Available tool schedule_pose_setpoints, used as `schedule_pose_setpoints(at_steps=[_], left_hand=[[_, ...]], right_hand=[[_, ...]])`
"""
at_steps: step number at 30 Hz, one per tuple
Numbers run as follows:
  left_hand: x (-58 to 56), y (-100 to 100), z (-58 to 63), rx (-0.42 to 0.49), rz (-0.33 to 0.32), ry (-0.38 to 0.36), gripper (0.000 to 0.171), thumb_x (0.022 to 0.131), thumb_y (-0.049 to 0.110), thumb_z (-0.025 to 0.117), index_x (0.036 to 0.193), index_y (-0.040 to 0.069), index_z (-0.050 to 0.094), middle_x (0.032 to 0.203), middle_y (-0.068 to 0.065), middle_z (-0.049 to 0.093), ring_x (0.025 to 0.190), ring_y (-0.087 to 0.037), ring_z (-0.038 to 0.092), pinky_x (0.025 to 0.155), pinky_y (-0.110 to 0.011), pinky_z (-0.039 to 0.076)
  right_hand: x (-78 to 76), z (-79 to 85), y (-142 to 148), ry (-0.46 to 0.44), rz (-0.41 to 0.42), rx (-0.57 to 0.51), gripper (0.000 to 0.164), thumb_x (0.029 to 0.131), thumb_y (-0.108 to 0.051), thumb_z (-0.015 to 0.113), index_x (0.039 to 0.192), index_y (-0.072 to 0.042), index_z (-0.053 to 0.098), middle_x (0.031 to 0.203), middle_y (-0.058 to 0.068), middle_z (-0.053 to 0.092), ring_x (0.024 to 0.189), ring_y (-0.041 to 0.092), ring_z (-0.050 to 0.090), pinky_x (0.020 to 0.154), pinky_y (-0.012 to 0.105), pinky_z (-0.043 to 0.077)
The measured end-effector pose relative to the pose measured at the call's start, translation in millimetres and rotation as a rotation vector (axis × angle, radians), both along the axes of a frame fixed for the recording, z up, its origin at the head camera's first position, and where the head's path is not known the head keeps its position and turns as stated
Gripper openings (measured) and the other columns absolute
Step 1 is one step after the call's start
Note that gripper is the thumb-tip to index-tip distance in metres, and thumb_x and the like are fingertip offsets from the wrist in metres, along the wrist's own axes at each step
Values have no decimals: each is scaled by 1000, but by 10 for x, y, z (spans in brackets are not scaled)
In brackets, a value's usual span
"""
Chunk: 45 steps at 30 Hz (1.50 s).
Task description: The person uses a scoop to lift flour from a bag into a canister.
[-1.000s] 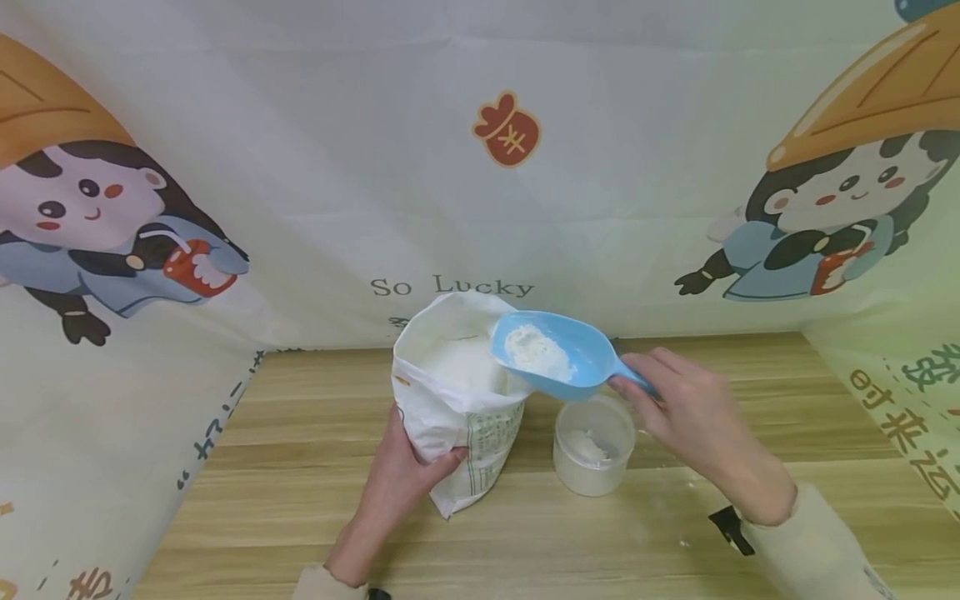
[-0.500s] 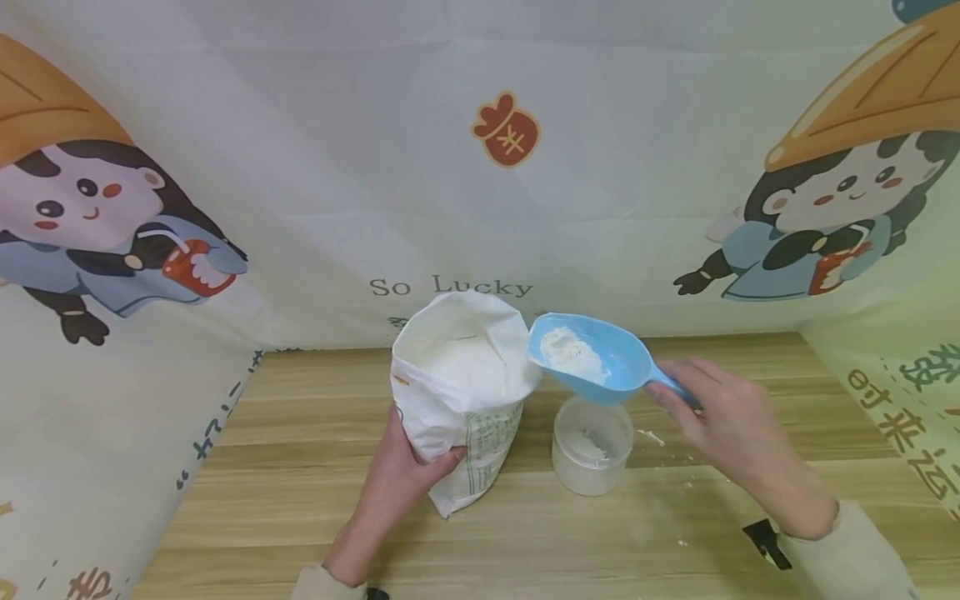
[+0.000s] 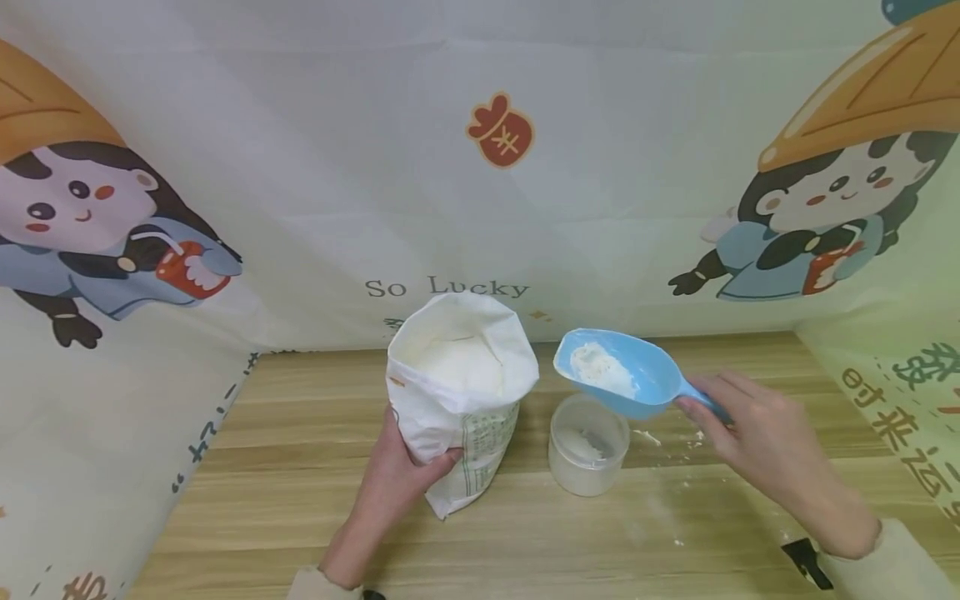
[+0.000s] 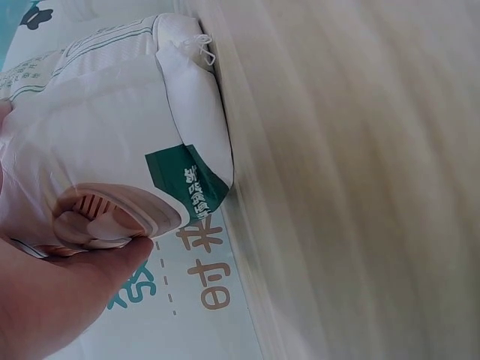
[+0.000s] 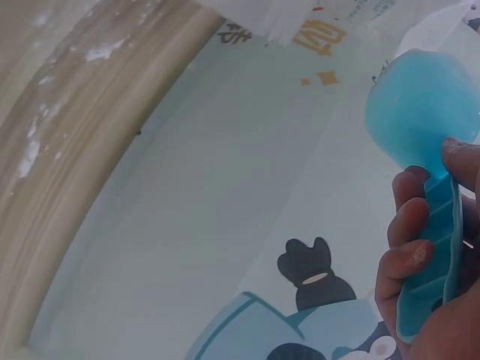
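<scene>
My left hand (image 3: 408, 467) grips the lower side of a white bag (image 3: 442, 425), its thumb across the front. The bag stands upright with its mouth wide, and white powder (image 3: 465, 364) shows inside. In the left wrist view the bag (image 4: 97, 142) bears a green label and a food picture. My right hand (image 3: 757, 433) holds a blue scoop (image 3: 645, 383) by its handle; white powder lies in its bowl. Fingers wrap the ribbed scoop handle (image 5: 435, 247) in the right wrist view. Below and left of the scoop stands a clear round tub (image 3: 588, 467) with some white powder in it.
Spilled powder (image 3: 648, 436) dots the wooden table (image 3: 285, 467) right of the tub. A printed cloth (image 3: 337, 167) with cartoon figures rises behind the table and along both sides.
My right hand has carried the loaded scoop rightward and slightly nearer, from over the bag's rim to above the tub's right side. The left hand and bag stay in place.
</scene>
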<state>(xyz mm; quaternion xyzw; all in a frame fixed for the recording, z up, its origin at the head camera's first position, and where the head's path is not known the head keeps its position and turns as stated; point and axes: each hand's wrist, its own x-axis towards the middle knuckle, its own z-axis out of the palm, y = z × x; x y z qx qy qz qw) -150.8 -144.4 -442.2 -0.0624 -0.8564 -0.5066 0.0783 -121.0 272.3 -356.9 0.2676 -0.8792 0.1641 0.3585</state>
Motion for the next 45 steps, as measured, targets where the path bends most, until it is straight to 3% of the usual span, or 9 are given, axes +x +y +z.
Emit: schedule_pose_setpoints(at_steps=[9,22,29,35,42,45], left_hand=[[0,3,12,8,-14,6,96,76,23,92,151,11,34,128,-13,61,115,-30,61,101,-52,48],[7,11,6,1,-12,-4,92,78,23,91,150,11,35,126,-13,62,113,-29,61,99,-52,49],[5,13,-1,3,-9,-8,90,78,24,91,148,10,37,125,-12,62,112,-29,61,99,-51,49],[1,10,0,-3,-11,-12,93,78,24,91,151,11,34,128,-13,61,115,-29,60,100,-52,48],[9,10,29,-6,-9,-11,92,78,23,90,150,9,35,126,-14,62,113,-30,61,99,-53,49],[10,10,31,-8,-4,-14,92,77,22,91,150,9,35,125,-14,62,113,-31,61,99,-52,49]], right_hand=[[58,-93,131,3,-10,28,61,108,-54,44,108,-3,76,95,12,76,66,23,70,49,37,52],[93,-119,284,-54,-53,135,73,104,-66,33,107,-10,78,81,-1,71,54,5,49,42,24,36],[104,-131,329,-101,-53,166,66,102,-67,40,106,-13,79,82,-3,71,55,1,47,42,23,34],[102,-105,356,-104,-45,202,66,103,-66,41,105,-12,79,86,0,74,55,8,57,42,25,37],[103,-45,374,-163,-49,248,53,101,-58,56,105,-11,80,93,6,77,65,21,70,44,29,44],[102,-23,382,-175,-46,268,51,102,-57,57,105,-11,80,93,6,77,69,23,72,45,31,46]])
